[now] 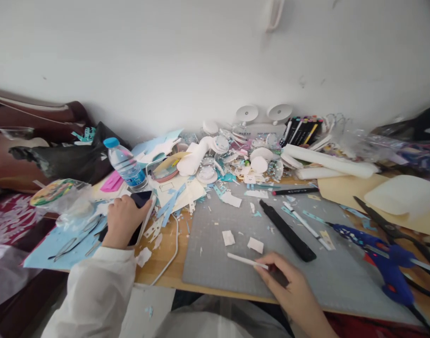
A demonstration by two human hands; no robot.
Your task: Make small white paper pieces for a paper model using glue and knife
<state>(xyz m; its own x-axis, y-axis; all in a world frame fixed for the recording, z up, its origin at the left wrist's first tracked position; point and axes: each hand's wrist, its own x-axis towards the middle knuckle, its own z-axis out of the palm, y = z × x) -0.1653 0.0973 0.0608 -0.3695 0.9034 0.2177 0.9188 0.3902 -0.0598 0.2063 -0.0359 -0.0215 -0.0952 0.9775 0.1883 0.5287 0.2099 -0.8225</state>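
My right hand [288, 281] pinches a thin white stick [243, 259] near its right end, just above the front of the grey cutting mat [207, 249]. Two small white paper pieces [228, 238] lie beyond the stick. On the left side of the table, my left hand [125, 218] is closed over a dark-screened phone [141, 199], its thumb along the right edge. The hand covers much of the phone. A black cutter-like tool [287, 230] and a white pen [306, 225] lie on the mat to the right.
A water bottle [125, 164] stands behind the phone. Paper and white craft parts [207, 171] pile up against the wall. To the right are a blue glue gun [380, 258], large scissors [387, 227], white rolls [327, 159] and several markers [299, 131]. A white cable [175, 244] crosses the table edge.
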